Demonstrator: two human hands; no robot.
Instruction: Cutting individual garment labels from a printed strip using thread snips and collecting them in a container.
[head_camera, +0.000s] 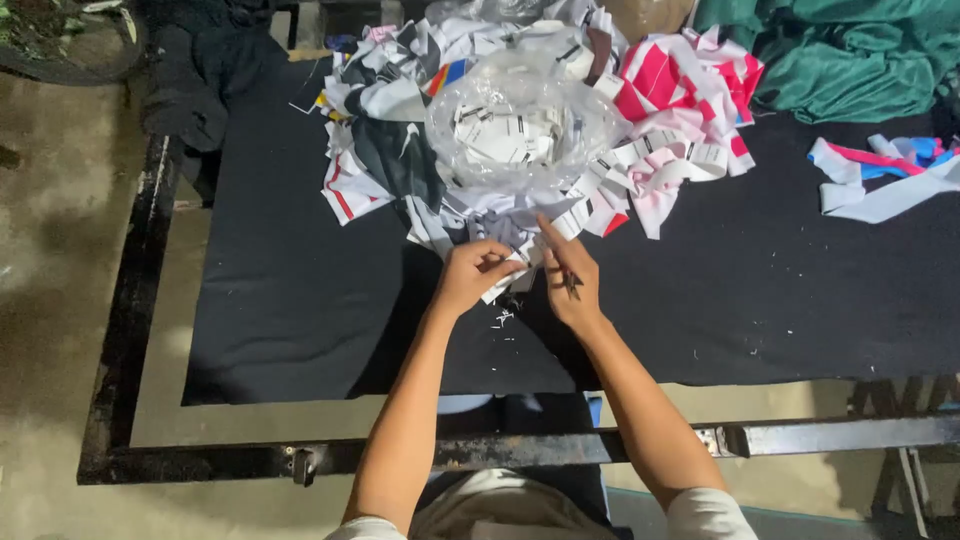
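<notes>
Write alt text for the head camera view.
Two bare hands, left hand and right hand, pinch a small white fabric strip over a black cloth on a table. Behind lie a pile of fabric scraps and a clear plastic bag.

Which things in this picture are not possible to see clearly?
- Head view: the small dark tool in the right hand is too small to identify.
- The white strip under the left hand is partly hidden by the fingers.
- The contents of the clear plastic bag are blurred by glare.
- The green cloth is cut off by the top edge.

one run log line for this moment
left hand: holds white strip | right hand: small dark tool | behind: fabric scraps, clear bag
</notes>
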